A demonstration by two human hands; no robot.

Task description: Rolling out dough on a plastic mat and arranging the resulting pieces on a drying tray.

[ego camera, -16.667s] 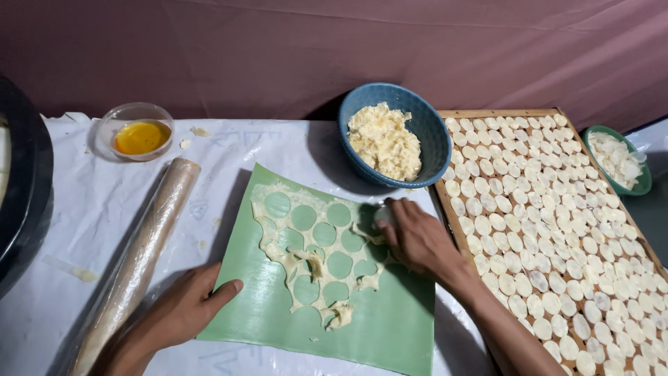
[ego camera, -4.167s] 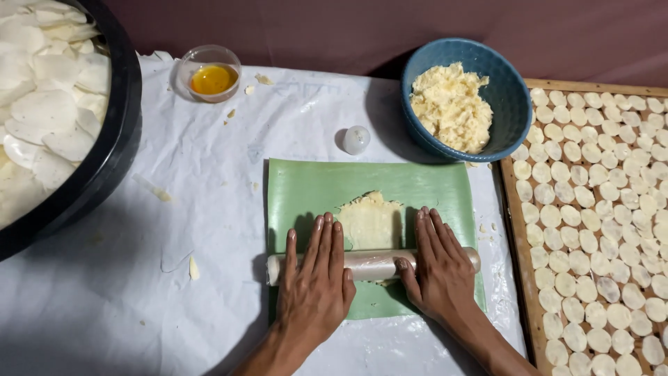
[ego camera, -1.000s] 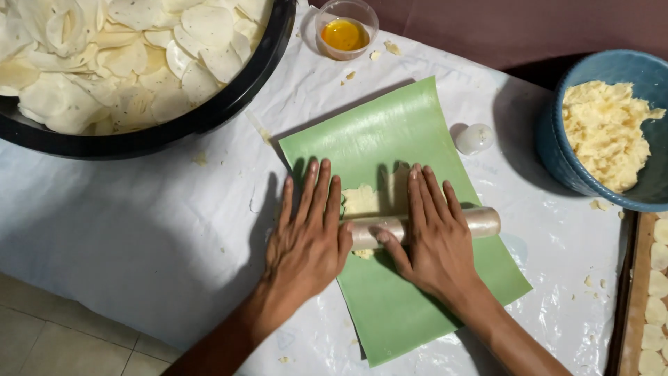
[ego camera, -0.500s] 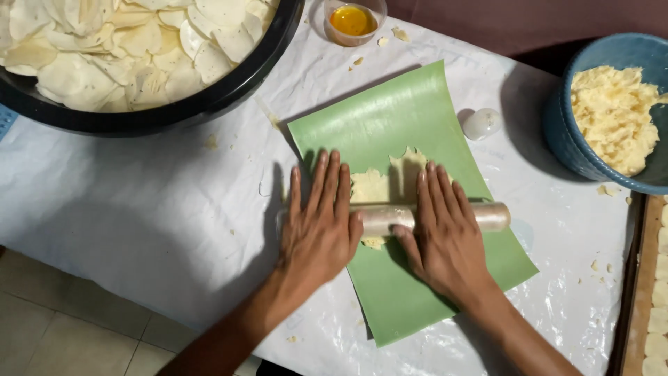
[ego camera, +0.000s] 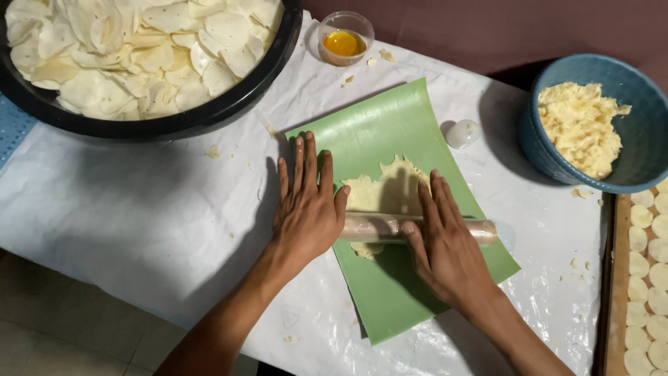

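Both hands flat and open on the rolling pin.
Left hand (ego camera: 306, 209) and right hand (ego camera: 449, 247) press the rolling pin (ego camera: 390, 228) over dough (ego camera: 386, 191) mid green mat (ego camera: 390, 132), near the worktop's (ego camera: 125, 209) front edge.

mat (ego camera: 390, 292) green | dough (ego camera: 386, 188) pale yellow | bowl (ego camera: 539, 150) blue | basin (ego camera: 209, 115) black | cloth (ego camera: 132, 209) white

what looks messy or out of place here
Dough crumbs lie scattered on the white sheet beside the blue bowl. The green mat sits askew, and the rolled dough has ragged edges.
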